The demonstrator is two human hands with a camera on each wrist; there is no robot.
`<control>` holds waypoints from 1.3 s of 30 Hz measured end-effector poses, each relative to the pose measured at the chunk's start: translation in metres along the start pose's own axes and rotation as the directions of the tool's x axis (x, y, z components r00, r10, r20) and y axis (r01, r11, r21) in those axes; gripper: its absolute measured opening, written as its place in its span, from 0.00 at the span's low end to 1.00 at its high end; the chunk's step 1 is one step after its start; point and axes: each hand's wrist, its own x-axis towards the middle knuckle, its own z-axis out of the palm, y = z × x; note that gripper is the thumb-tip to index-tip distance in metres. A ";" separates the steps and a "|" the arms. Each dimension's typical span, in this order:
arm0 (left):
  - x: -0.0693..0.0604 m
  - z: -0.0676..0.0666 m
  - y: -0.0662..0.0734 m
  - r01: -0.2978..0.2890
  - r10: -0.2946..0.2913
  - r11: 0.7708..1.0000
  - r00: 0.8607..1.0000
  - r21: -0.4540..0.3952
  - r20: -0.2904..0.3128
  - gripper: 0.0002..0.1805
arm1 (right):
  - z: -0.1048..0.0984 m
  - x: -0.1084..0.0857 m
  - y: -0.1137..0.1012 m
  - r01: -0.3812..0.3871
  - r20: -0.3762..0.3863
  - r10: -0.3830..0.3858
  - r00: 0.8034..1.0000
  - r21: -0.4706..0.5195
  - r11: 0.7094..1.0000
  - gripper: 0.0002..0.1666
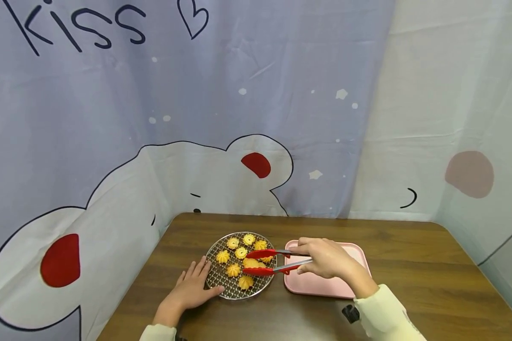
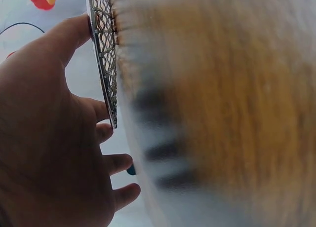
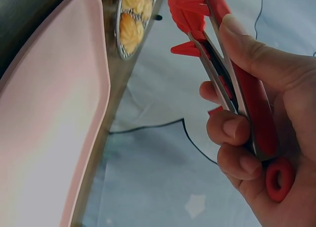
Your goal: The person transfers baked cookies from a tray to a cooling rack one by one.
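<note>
Several yellow piped cookies (image 1: pixel 233 270) lie on a round wire rack (image 1: pixel 234 293) on the table. My left hand (image 1: pixel 193 285) rests at the rack's left edge, its fingers fairly straight and thumb touching the rim; the left wrist view shows the hand (image 2: pixel 54 123) against the rim too. In my right hand (image 1: pixel 326 258) I grip red-tipped metal tongs (image 1: pixel 281 268). Their tips are spread above the right part of the rack, with a cookie (image 1: pixel 251 263) between them; I cannot tell whether they touch it. The right wrist view shows fingers and thumb curled round the tongs' red handle (image 3: pixel 254 106).
A pink rectangular tray (image 1: pixel 320 287) stands right of the rack, partly under my right hand and forearm. Both sit on a brown wooden table (image 1: pixel 435 274). A printed curtain (image 1: pixel 324 118) hangs behind the table's back edge and along its sides.
</note>
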 end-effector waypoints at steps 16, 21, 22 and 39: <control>-0.001 0.000 -0.002 0.012 -0.013 1.000 1.000 0.005 0.005 0.57 | 0.023 0.036 -0.021 0.023 0.029 -0.024 0.999 0.026 0.999 0.30; 0.000 0.000 -0.002 0.011 -0.011 1.000 1.000 0.001 0.005 0.56 | 0.029 0.045 -0.026 0.021 0.047 -0.023 0.999 0.041 0.999 0.30; 0.000 0.000 -0.002 0.011 -0.011 1.000 1.000 0.001 0.005 0.56 | 0.030 0.046 -0.028 0.023 0.049 -0.025 0.998 0.040 0.999 0.30; 0.002 0.003 -0.004 0.013 -0.013 1.000 1.000 0.011 -0.001 0.58 | 0.048 0.065 -0.037 0.033 0.065 -0.035 0.997 0.031 0.999 0.29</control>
